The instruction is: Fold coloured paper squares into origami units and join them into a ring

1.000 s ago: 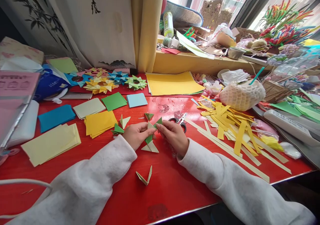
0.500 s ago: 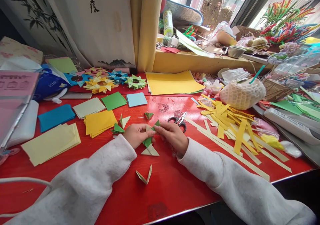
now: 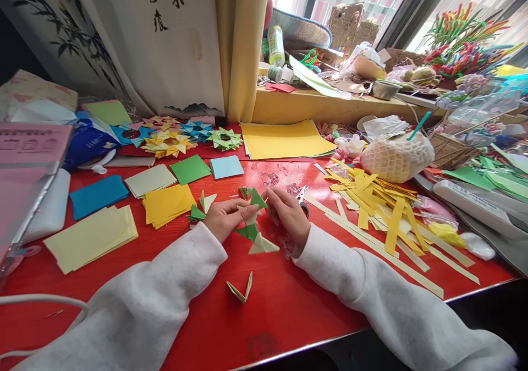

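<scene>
My left hand (image 3: 226, 217) pinches a chain of folded origami paper pieces (image 3: 249, 232) in green and cream. A green point (image 3: 258, 198) of it sticks up past my thumb, and a cream piece (image 3: 264, 244) hangs at its lower end. My right hand (image 3: 289, 216) is close on the right, its fingers curled together beside the green point; whether they touch it or hold anything is hidden. Loose folded pieces lie around: a cream one (image 3: 239, 291) in front, a green one (image 3: 195, 214) and a cream one (image 3: 207, 200) left of my left hand, and a green one (image 3: 246, 192) behind.
Paper stacks in blue (image 3: 99, 196), yellow (image 3: 169, 206), green (image 3: 190, 169) and cream (image 3: 91, 239) lie left. Finished paper rings (image 3: 169, 143) sit behind. Scissors (image 3: 303, 197) are partly behind my right hand. Paper strips (image 3: 371, 211) and a netted fruit (image 3: 398, 158) lie right.
My right fingers have shifted back from the green point, which now shows more fully. The chain has tilted, its lower cream end swinging right. The view has shifted slightly.
</scene>
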`<control>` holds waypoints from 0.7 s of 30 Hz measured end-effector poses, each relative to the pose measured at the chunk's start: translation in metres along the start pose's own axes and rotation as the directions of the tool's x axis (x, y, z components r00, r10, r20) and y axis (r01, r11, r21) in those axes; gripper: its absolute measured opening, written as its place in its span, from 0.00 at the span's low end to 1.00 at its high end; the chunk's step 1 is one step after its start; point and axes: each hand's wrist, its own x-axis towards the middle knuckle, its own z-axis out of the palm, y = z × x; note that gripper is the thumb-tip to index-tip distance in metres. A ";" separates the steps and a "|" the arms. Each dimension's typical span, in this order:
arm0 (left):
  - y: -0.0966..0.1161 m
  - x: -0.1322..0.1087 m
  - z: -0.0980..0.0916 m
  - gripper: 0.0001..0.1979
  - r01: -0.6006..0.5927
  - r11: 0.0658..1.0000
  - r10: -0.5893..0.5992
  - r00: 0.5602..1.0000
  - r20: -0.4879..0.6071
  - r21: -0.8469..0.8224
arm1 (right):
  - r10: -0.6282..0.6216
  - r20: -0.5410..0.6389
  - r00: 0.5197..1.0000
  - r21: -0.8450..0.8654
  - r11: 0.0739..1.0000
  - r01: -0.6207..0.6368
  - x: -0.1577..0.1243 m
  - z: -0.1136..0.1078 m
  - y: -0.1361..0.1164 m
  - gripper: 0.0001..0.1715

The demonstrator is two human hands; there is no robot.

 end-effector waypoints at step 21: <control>0.001 -0.015 0.009 0.11 0.108 0.990 -0.067 0.928 0.365 -0.092 | -0.192 0.237 0.952 -0.503 0.814 0.290 0.052 0.076 -0.001 0.08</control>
